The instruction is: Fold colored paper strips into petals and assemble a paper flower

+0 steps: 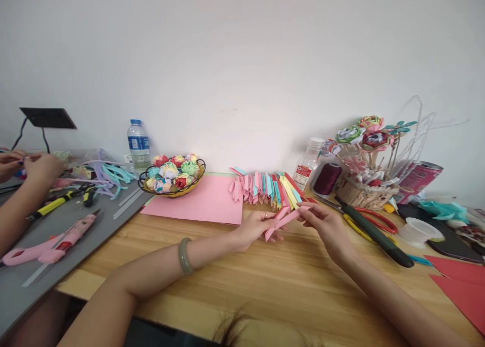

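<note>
Between my two hands is a folded pink paper strip (286,219), bent into a V shape. My left hand (259,228) pinches it near the fold, and a ring shows on one finger. With thumb and fingers my right hand (322,226) grips the strip's upper right end. Just behind them lies a row of folded paper pieces (261,188) in pink, blue, yellow and red. Pink paper sheets (204,203) lie to the left of that row.
A basket of paper flowers (172,190) and a water bottle (138,145) stand left. On the right are a cutter (379,236), scissors (375,220), thread spool (328,179) and flower pot (367,193). A co-worker's hands (41,167) and a pink glue gun (56,243) are far left.
</note>
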The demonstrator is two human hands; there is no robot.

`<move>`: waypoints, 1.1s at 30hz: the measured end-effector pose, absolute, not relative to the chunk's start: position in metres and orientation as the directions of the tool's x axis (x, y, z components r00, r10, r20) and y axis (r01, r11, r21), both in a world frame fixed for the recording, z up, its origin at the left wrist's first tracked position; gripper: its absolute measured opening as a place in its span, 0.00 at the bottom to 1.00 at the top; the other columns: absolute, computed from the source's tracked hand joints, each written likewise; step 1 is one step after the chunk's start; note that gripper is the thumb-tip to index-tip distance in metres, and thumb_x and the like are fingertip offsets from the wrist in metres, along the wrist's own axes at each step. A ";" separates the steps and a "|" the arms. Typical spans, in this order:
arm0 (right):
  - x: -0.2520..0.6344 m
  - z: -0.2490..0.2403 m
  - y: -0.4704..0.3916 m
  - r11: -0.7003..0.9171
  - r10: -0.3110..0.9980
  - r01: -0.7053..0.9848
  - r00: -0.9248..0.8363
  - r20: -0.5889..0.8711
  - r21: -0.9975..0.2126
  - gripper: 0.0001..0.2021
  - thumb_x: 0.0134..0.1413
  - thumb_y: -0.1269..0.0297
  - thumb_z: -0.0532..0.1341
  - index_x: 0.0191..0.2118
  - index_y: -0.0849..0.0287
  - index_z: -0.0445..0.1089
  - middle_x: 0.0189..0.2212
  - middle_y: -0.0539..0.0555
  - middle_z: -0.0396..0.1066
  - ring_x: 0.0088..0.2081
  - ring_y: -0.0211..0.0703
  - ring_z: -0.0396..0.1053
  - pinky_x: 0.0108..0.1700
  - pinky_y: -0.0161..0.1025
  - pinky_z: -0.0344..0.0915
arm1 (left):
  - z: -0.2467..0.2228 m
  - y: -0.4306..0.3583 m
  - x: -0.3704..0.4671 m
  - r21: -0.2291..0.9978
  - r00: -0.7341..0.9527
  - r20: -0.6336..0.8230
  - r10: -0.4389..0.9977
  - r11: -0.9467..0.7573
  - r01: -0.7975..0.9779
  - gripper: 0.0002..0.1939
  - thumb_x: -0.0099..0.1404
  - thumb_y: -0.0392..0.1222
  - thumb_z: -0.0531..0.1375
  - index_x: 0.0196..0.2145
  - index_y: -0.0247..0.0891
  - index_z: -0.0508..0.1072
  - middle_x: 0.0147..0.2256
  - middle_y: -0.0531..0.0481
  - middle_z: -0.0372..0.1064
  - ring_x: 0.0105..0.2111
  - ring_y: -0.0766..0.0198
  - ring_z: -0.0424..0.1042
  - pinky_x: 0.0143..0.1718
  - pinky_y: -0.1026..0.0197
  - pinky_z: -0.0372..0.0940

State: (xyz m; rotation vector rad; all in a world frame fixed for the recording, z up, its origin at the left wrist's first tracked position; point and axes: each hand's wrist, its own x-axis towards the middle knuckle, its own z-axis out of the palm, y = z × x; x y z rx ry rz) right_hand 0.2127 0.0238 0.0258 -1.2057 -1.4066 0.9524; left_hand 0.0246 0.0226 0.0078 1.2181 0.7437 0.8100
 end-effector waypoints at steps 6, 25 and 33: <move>0.223 0.031 0.030 0.254 0.932 -0.089 0.289 0.219 -0.963 0.13 0.40 0.56 0.65 0.31 0.57 0.68 0.26 0.50 0.70 0.27 0.36 0.67 0.34 0.36 0.67 | 0.009 0.023 0.024 0.991 0.410 -0.075 0.909 0.112 -0.067 0.20 0.54 0.44 0.61 0.44 0.31 0.70 0.22 0.55 0.64 0.17 0.74 0.61 0.19 0.69 0.56; 0.199 0.016 0.015 0.185 0.983 0.191 -0.043 0.180 -0.964 0.18 0.40 0.49 0.64 0.32 0.59 0.69 0.27 0.51 0.70 0.27 0.38 0.66 0.29 0.35 0.63 | 0.009 0.025 0.024 0.999 0.366 -0.035 0.930 0.037 0.002 0.22 0.45 0.36 0.66 0.40 0.31 0.70 0.34 0.44 0.70 0.28 0.66 0.67 0.26 0.66 0.59; 0.196 0.018 0.012 0.171 0.982 0.186 -0.114 0.152 -0.968 0.17 0.39 0.49 0.64 0.30 0.59 0.70 0.25 0.51 0.69 0.25 0.38 0.65 0.29 0.37 0.65 | 0.009 0.032 0.024 0.870 0.317 -0.037 0.948 0.187 -0.457 0.19 0.42 0.32 0.68 0.34 0.34 0.69 0.31 0.51 0.68 0.31 0.69 0.68 0.34 0.65 0.63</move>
